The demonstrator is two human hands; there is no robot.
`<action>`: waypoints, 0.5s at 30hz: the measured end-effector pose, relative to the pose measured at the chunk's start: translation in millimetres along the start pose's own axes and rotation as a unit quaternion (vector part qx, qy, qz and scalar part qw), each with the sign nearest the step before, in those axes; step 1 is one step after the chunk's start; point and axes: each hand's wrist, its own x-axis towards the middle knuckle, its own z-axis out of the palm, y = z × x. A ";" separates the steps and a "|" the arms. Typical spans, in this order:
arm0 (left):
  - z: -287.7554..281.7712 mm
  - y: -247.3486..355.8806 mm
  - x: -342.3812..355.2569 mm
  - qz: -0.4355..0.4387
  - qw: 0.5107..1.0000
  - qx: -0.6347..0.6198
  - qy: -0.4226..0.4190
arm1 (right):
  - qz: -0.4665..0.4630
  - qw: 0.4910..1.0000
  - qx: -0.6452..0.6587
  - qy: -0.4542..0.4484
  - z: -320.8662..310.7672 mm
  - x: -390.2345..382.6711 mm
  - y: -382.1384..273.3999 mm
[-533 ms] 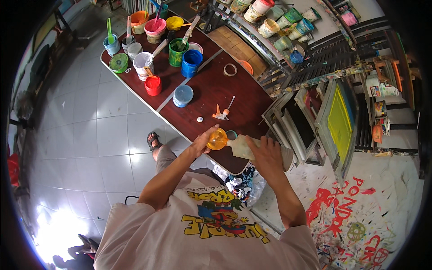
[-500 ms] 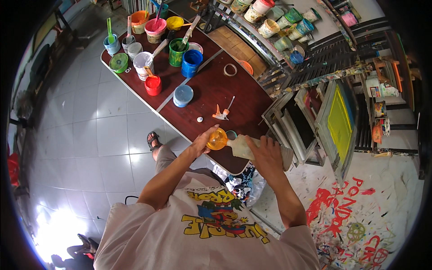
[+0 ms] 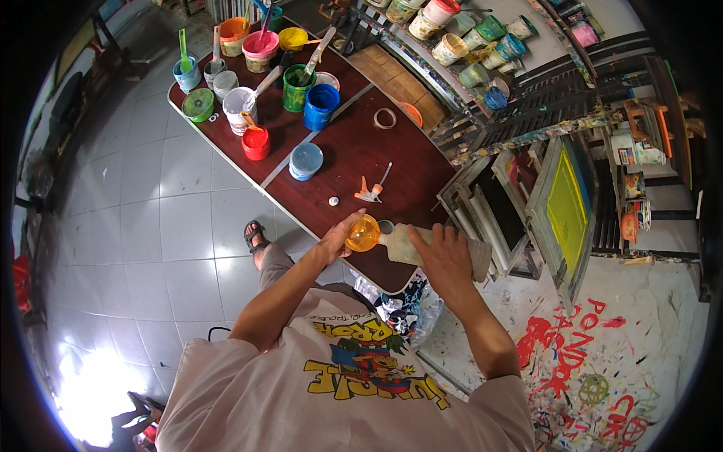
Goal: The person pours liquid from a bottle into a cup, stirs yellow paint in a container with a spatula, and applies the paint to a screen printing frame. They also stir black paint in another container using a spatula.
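My left hand is closed around a round, see-through orange bottle above the near end of the table. My right hand grips a larger cloudy-white plastic bottle, tipped nearly on its side with its neck against the mouth of the orange one. Whether liquid runs between them is too small to make out. Beyond the bottles, an orange-and-white spray trigger with its dip tube lies on the dark red tabletop. A small white cap rests to its left.
Several paint tubs stand at the table's far end, among them a blue tub and a red tub. A lidded pale-blue tub is closer. Framed printing screens lean at the right. A tape roll lies near the far edge.
Both hands keep the two bottles together in almost the same place. The right hand and the white bottle have shifted very slightly; the things on the table have stayed put.
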 end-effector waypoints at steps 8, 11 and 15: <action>-6.6 3.6 5.8 -0.040 0.998 -0.016 -0.051 | -0.007 1.000 -0.022 -0.007 -5.4 7.5 0.8; -6.8 2.5 7.0 -0.041 0.997 -0.024 -0.054 | -0.018 0.999 -0.041 0.002 -11.2 12.6 -0.3; 12.9 11.8 -10.9 -0.017 1.000 -0.020 0.015 | -0.023 0.997 -0.071 0.016 -11.0 15.8 -1.6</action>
